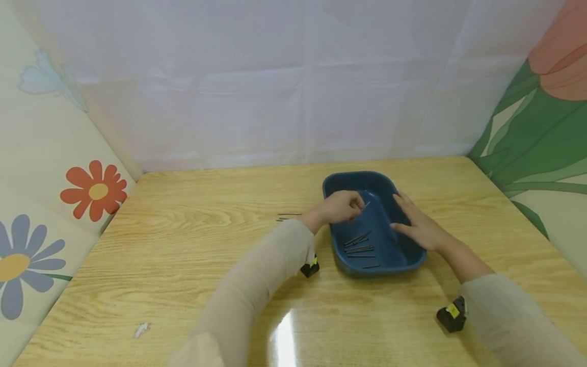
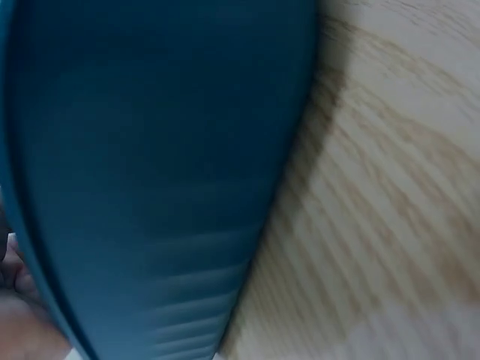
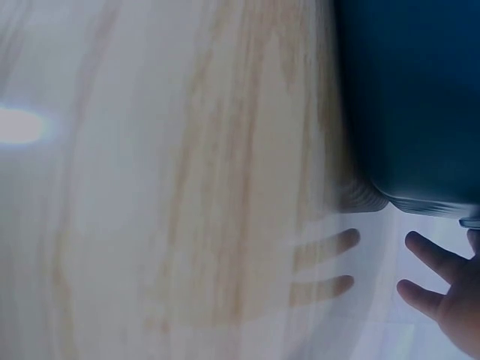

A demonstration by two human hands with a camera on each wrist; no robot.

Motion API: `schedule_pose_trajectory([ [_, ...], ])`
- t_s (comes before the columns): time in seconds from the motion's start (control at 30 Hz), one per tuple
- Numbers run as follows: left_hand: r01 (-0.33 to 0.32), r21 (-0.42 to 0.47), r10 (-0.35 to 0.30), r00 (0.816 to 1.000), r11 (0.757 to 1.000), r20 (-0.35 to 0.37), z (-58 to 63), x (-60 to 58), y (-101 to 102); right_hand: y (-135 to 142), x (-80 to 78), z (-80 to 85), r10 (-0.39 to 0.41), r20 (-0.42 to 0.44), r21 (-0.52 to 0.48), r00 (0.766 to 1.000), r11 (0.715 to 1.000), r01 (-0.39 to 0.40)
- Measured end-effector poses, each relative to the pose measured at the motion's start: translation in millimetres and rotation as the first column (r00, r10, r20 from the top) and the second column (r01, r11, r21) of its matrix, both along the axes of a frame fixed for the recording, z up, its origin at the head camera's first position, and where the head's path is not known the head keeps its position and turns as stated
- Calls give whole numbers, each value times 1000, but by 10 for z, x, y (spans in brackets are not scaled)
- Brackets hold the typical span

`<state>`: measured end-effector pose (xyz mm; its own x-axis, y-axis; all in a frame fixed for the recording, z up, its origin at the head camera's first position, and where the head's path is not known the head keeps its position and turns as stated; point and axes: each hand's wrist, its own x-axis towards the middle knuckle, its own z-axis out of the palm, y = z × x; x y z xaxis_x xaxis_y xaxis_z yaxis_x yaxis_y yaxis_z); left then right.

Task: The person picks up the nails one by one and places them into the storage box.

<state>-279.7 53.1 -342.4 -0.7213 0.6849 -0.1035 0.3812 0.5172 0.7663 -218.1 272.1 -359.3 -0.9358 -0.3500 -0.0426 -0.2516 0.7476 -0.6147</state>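
Observation:
A dark blue plastic basin stands on the wooden table, with several thin dark rods lying at its near end. Above the far left part of its inside, my left hand pinches one thin rod between thumb and fingertips. My right hand lies at the basin's right rim, fingers straight and spread. The left wrist view is mostly the basin's outer wall. In the right wrist view, spread fingers of the right hand show beside the basin.
More thin rods lie on the table left of the basin, partly hidden by my left forearm. Black devices are strapped at both wrists. A white scuff marks the table near the front left. A white cloth hangs behind.

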Motion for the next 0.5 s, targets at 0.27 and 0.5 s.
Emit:
schedule_pose_trajectory([
  [0.27,74,-145,-89,991,987,-98,-23,-31,83,-3,-11,-4,0,5,-3,1000,1000,0],
  [0.5,138,-291,-194,966,947,-172,-15,-44,140,3,5,2,-8,5,0,1000,1000,8],
])
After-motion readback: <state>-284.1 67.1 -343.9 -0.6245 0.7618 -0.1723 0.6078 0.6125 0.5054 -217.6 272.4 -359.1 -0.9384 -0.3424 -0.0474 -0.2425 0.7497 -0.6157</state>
